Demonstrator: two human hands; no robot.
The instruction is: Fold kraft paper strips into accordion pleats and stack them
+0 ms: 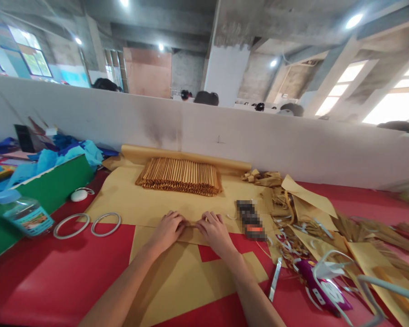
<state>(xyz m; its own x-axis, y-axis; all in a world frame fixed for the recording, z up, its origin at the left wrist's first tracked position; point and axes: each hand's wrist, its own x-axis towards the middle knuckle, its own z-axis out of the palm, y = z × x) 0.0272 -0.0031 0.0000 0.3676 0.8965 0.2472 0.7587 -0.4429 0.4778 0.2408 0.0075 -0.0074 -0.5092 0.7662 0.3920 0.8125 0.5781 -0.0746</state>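
The bare left hand (172,225) and bare right hand (211,227) each had a closed grip, fingers pinching one narrow tan paper strip (191,224) between them, at the near edge of one broad tan paper sheet (119,200) on the red worktop (88,261). Beyond lay one pleated brown paper bundle (179,176); leftward, two pale round rings (57,230) and one clear blue-capped bottle (29,219).

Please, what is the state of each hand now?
Left hand: fingers curled at brown paper; grip cannot be told.
Right hand: likewise curled; grip unclear.
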